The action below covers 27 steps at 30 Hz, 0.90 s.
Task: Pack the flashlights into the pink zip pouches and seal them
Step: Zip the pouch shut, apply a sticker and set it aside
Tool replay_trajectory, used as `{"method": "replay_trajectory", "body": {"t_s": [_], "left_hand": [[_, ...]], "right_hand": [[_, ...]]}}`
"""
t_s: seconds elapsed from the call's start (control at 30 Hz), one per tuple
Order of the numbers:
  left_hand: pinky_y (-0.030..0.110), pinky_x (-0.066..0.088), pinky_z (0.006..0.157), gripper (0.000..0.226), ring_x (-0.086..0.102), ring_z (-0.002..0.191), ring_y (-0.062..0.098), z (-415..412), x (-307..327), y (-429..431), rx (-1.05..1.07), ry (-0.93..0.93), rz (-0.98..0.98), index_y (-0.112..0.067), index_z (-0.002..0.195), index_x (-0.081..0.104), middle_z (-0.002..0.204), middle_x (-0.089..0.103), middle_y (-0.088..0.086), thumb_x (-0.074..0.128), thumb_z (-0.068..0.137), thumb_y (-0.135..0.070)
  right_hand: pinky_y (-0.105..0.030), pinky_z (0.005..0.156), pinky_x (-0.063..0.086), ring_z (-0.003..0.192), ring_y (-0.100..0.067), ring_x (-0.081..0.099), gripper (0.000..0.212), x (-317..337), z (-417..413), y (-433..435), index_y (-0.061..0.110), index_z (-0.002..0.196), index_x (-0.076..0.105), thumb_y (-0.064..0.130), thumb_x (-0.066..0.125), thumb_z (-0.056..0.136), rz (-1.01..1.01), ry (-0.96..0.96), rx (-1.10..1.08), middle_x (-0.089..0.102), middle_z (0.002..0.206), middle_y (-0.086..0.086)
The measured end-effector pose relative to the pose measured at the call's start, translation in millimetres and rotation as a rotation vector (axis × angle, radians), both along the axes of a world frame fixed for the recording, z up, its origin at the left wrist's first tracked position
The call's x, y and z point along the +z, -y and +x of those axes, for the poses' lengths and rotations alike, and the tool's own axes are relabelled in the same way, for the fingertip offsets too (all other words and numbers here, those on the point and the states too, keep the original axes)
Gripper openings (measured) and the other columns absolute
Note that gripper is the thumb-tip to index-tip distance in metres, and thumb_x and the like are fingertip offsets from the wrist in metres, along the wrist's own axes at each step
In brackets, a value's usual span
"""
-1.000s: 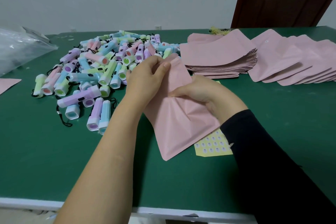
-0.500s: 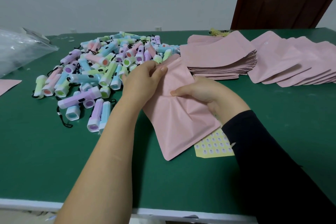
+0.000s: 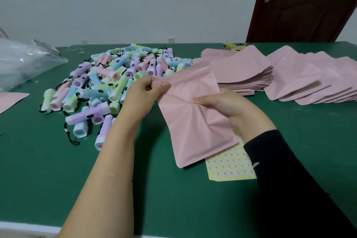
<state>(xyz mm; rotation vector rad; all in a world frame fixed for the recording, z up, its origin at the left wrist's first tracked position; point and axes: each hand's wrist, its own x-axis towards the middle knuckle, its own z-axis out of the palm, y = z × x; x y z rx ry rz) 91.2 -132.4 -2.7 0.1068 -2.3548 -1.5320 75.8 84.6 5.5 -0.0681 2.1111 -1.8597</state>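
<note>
A pink pouch [image 3: 193, 114] is held above the green surface [image 3: 38, 170], tilted with its mouth toward the far side. The left hand [image 3: 144, 95] pinches the pouch's upper left edge in a closed grip, thumb over the front; its fingertips are hidden behind the material. The right hand [image 3: 226, 106] clamps the pouch's right edge, thumb lying across the creased front and fingers concealed behind, with a dark sleeve [image 3: 289, 179] covering the forearm. The left forearm is bare. Whether the pouch holds anything cannot be told, and its zip line is hard to make out. A yellow sticker sheet [image 3: 229, 166] lies partly under the pouch and sleeve. A heap of pastel flashlights [image 3: 108, 87] lies just beyond the left hand, partly blocked by it. Stacked pink pouches [image 3: 245, 71] sit behind the right hand; a second fanned row [image 3: 313, 81] is cut off at the right edge. A clear plastic bag [image 3: 23, 63] is cropped at the left.
</note>
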Motion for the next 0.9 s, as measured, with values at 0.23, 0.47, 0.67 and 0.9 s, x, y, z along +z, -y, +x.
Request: {"method": "replay_trajectory", "body": {"t_s": [0.23, 0.47, 0.67, 0.9], "left_hand": [[0.02, 0.041, 0.063, 0.054, 0.055, 0.063, 0.006, -2, 0, -1, 0.038, -0.004, 0.259, 0.01, 0.083, 0.06, 0.073, 0.061, 0.004, 0.078, 0.08, -0.041], [0.015, 0.043, 0.079, 0.037, 0.056, 0.092, -0.001, 3, 1, -32, 0.148, -0.158, 0.06, -0.021, 0.114, 0.058, 0.114, 0.06, -0.008, 0.071, 0.086, -0.041], [0.051, 0.026, 0.117, 0.1, 0.024, 0.148, 0.018, 12, 5, -63, -0.15, -0.099, -0.363, -0.026, 0.154, 0.024, 0.159, 0.029, 0.002, 0.057, 0.071, -0.071], [0.031, 0.056, 0.087, 0.03, 0.066, 0.11, 0.015, 18, 18, -50, -0.347, 0.04, 0.622, -0.014, 0.126, 0.059, 0.117, 0.071, 0.001, 0.056, 0.097, -0.023]], "right_hand": [[-0.03, 0.072, 0.056, 0.073, -0.015, 0.074, 0.014, 0, 0, 1, 0.016, 0.088, 0.073, 0.013, 0.08, 0.075, -0.054, -0.036, 0.01, 0.077, 0.083, 0.0], [-0.049, 0.093, 0.053, 0.095, -0.029, 0.07, 0.012, 3, -3, 5, 0.011, 0.097, 0.067, 0.021, 0.068, 0.09, -0.252, -0.024, -0.285, 0.074, 0.097, -0.008], [-0.039, 0.087, 0.057, 0.103, -0.025, 0.07, 0.054, 12, 2, 19, 0.006, 0.119, 0.062, 0.049, 0.035, 0.101, -0.874, 0.087, -0.075, 0.071, 0.113, -0.012], [-0.038, 0.092, 0.05, 0.139, -0.017, 0.041, 0.06, 17, 10, 28, 0.017, 0.128, 0.06, 0.059, 0.029, 0.097, -0.748, 0.022, 0.134, 0.046, 0.148, -0.009]]}}
